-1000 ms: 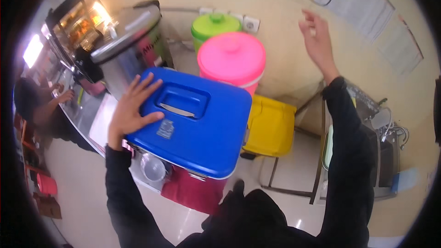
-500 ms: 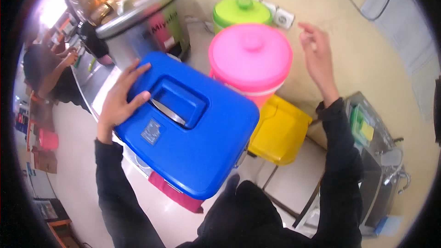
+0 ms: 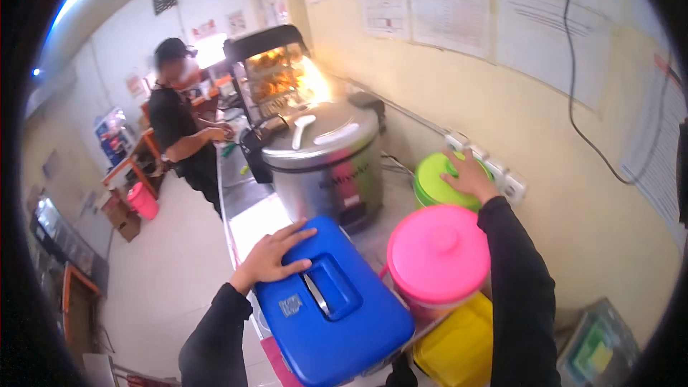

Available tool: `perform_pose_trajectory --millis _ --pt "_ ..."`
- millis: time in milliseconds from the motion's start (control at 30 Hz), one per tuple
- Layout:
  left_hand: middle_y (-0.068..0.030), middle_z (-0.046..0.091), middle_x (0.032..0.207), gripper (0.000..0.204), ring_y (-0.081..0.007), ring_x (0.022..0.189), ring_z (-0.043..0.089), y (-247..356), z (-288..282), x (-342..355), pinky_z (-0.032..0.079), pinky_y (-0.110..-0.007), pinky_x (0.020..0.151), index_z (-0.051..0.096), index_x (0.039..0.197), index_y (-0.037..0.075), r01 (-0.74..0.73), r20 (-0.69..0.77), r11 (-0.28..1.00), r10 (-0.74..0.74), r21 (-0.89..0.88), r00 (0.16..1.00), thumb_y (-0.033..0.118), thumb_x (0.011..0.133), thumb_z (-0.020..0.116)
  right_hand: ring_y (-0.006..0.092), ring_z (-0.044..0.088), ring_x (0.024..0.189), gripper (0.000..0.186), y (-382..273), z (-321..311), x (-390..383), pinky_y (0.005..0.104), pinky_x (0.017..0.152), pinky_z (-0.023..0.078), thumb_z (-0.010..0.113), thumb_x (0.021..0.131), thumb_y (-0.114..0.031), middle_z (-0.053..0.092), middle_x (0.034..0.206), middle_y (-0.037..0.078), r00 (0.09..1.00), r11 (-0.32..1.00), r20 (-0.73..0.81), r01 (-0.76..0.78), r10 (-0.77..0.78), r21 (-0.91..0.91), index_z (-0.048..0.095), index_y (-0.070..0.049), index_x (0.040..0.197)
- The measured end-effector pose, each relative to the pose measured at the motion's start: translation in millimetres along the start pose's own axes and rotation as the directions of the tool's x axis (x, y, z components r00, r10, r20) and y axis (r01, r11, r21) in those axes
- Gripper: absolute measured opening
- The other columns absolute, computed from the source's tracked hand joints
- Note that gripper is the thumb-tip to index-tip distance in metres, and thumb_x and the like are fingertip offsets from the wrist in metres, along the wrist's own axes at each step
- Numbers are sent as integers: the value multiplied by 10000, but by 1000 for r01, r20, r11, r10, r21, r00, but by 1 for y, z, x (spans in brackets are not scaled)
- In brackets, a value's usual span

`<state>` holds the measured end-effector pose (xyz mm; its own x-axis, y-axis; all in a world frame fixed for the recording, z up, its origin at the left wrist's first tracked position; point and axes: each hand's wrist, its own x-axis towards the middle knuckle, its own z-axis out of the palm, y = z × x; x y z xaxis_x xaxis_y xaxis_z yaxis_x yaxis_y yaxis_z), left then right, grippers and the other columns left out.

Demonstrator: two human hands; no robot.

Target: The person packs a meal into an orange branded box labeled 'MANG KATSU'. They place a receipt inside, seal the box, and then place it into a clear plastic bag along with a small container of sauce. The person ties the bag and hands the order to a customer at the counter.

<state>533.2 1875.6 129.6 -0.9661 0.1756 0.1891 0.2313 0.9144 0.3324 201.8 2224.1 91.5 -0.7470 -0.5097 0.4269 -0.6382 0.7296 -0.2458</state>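
Observation:
My left hand (image 3: 276, 261) rests on the far left corner of a blue cooler box (image 3: 344, 330), fingers spread on its closed lid. A handle lies in the recess of that lid. My right hand (image 3: 469, 175) reaches over a green lidded bucket (image 3: 430, 186) against the wall, with fingers apart around the knob of its lid. Whether the fingertips touch the knob, I cannot tell. Between the box and my right forearm stands a pink lidded bucket (image 3: 437, 254), its lid on.
Beyond the box stands a large silver rice cooker (image 3: 322, 179) with a white rice paddle (image 3: 302, 131) on top. A lit food warmer (image 3: 272, 75) is behind it. Another person (image 3: 183, 125) works at the counter's far left. A yellow container (image 3: 455, 344) sits below the pink bucket.
My right hand has moved from beside the pink bucket onto the green bucket's lid. My left hand stays on the blue box. The view has tilted up toward the room.

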Motion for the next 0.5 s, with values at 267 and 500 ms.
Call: perform_pose_trajectory --millis 267,500 --pt "-196 541 1248 426 -367 1151 518 13 -38 47 402 -416 988 603 1184 107 203 287 979 -201 23 937 418 897 556 335 602 904 264 27 -1 27 410 801 490 634 793 -175 579 966 160 988 972 -152 1 35 234 656 -191 1056" --pt "-183 627 1097 373 -353 1046 582 61 -43 164 450 -407 908 626 1114 31 -32 143 999 34 -13 989 333 902 572 184 609 945 242 61 -105 -8 284 857 454 561 862 -85 668 979 106 823 618 -341 -15 454 786 643 9 1068"
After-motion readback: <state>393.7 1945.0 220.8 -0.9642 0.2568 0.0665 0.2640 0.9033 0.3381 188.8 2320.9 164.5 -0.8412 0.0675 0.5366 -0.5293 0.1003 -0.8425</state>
